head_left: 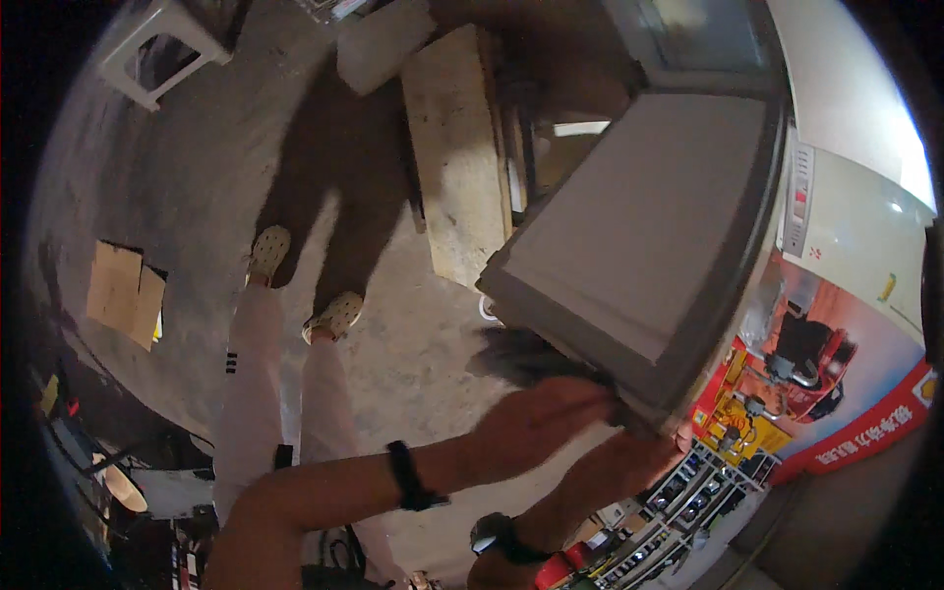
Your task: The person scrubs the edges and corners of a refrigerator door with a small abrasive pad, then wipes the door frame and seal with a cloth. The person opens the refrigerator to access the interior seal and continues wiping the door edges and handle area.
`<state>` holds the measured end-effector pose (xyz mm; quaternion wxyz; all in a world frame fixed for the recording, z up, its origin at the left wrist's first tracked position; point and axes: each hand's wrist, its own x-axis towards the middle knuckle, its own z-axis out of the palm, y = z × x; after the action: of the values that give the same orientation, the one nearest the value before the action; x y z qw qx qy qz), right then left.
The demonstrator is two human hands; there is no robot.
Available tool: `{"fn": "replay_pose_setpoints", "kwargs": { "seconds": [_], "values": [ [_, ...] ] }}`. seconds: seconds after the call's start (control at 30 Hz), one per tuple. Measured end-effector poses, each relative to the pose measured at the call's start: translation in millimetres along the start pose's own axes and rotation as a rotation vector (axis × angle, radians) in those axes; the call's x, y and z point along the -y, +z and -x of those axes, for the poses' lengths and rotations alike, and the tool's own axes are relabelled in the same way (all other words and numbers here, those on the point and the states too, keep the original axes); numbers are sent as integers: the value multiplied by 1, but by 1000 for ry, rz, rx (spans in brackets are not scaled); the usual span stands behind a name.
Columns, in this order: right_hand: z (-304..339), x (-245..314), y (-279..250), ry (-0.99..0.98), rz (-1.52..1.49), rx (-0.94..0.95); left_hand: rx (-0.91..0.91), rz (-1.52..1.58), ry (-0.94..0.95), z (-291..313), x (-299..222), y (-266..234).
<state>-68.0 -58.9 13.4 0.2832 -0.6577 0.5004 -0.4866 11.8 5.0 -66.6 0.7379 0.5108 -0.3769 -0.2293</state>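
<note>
At lower right, left hand (546, 418) and right hand (644, 457) grip grey panel (649, 226).

Right hand (657, 454): fingers tucked under the lower corner of the large grey flat-topped metal cabinet (639, 236), grip itself hidden. Left hand (546, 413): fingertips vanish at the same cabinet edge, so contact can't be confirmed. Cabinet underside out of sight; its far end merges into the dim background. White plastic stool (157, 44) cut off by the fisheye rim. Small items on the low rack (678, 506) too tiny and blurred to identify. Lower-left clutter too dark to tell.
</note>
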Motion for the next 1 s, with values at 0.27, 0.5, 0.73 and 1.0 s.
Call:
{"fn": "replay_pose_setpoints", "kwargs": {
  "seconds": [0.27, 0.5, 0.73, 1.0],
  "values": [
    [7, 16, 37, -73, 330, -86, -236, -28, 153, -11, 12, -2],
    [3, 19, 48, -263, 516, -88, -233, 399, -79, -19, 36, -17],
    [3, 19, 58, -388, 593, -52, -561, -269, -252, 7, 134, -58],
    [9, 26, 66, -453, 632, -6, -794, 175, -639, -12, 109, -107]
  ]
}}
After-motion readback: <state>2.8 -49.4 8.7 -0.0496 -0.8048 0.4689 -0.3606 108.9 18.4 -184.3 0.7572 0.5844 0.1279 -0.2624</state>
